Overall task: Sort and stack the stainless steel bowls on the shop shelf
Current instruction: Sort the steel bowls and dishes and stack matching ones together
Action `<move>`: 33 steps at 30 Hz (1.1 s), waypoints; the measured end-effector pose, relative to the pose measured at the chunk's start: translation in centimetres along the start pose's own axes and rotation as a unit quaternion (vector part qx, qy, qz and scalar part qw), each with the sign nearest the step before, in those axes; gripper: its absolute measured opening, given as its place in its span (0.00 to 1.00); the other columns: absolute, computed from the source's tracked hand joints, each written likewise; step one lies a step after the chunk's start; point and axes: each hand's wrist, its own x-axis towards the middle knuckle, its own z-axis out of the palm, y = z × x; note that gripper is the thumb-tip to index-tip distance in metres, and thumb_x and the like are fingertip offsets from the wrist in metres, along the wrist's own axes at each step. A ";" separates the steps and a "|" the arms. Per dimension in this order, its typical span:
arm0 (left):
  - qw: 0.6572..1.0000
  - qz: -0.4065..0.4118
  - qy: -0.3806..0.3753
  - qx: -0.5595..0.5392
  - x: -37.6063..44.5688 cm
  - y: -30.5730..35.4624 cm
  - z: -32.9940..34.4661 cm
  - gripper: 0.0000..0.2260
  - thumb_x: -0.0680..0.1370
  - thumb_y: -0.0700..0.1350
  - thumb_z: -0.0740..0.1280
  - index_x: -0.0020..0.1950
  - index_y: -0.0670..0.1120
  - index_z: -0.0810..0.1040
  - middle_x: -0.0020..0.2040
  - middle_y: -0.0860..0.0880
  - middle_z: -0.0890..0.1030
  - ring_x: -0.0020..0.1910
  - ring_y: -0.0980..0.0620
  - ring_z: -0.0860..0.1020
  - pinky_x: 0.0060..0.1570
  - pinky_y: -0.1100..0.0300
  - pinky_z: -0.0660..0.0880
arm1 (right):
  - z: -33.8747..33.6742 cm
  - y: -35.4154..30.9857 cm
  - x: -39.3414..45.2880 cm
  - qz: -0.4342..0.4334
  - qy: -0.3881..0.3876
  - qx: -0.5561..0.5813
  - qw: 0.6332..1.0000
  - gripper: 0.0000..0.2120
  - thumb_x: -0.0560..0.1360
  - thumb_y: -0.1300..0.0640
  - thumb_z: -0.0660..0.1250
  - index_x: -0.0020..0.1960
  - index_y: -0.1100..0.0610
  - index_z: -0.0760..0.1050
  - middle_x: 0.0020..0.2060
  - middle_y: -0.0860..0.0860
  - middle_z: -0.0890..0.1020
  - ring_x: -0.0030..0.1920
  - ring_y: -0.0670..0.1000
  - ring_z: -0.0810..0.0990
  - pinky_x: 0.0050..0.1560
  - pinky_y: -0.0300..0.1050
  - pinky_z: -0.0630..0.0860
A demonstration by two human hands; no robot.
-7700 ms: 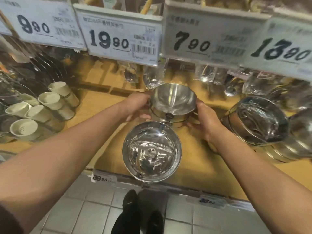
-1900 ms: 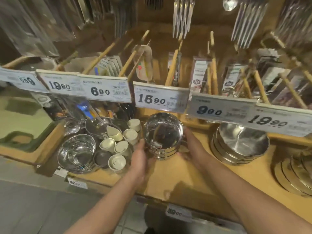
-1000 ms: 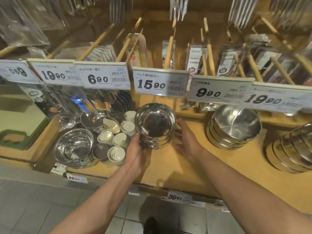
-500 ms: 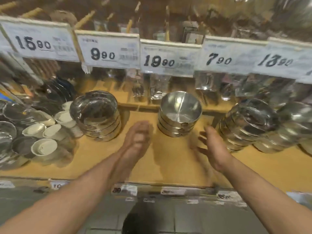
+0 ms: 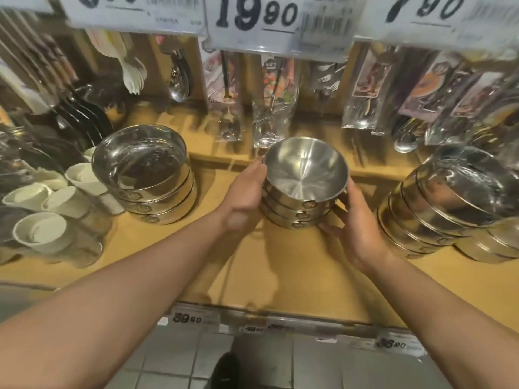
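- A brushed, satin steel finish is being shown by the middle stack of bowls at the frame's centre.
- A mirror-bright, glossy polish is being displayed by the left stack of bowls and the right stack of bowls.
- Matt, smooth wood is being presented by the shelf.
- A dull white, ceramic-like surface is being shown by the cups at left.
- Glossy clear plastic is being seen on the hanging packets above.
- Matt paper is being shown by the price tags along the top.
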 end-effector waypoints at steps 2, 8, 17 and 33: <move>1.000 0.003 0.002 -0.012 -0.8 -0.1 -0.9 0.12 0.86 0.43 0.55 0.61 0.51 0.76 0.37 0.68 0.83 0.37 0.72 0.80 0.31 0.73 0.75 | 0.7 0.6 -0.8 -0.003 -0.013 -0.005 1.000 0.13 0.80 0.34 0.57 0.59 0.30 0.77 0.58 0.33 0.80 0.67 0.44 0.74 0.60 0.56 0.77; 0.999 -0.008 0.031 -0.022 -2.4 -0.5 -3.0 0.12 0.85 0.45 0.58 0.50 0.51 0.80 0.36 0.62 0.85 0.36 0.67 0.83 0.30 0.70 0.76 | 3.0 1.2 -1.9 -0.010 -0.035 0.003 0.999 0.12 0.80 0.36 0.57 0.59 0.29 0.77 0.53 0.29 0.81 0.64 0.44 0.75 0.54 0.53 0.76; 0.999 -0.010 0.043 -0.025 -2.6 -0.5 -3.4 0.13 0.86 0.46 0.56 0.50 0.52 0.80 0.37 0.63 0.85 0.37 0.69 0.82 0.31 0.70 0.77 | 2.9 1.2 -1.6 -0.030 -0.023 -0.014 0.999 0.13 0.83 0.44 0.57 0.58 0.35 0.79 0.51 0.32 0.82 0.63 0.44 0.75 0.56 0.55 0.79; 0.999 0.019 0.040 -0.019 -2.7 -0.1 -2.5 0.18 0.87 0.42 0.50 0.74 0.49 0.72 0.52 0.65 0.78 0.43 0.78 0.77 0.37 0.75 0.76 | 2.2 1.3 -1.2 -0.075 -0.015 -0.068 0.995 0.20 0.82 0.43 0.55 0.70 0.43 0.75 0.67 0.42 0.79 0.71 0.47 0.73 0.73 0.63 0.68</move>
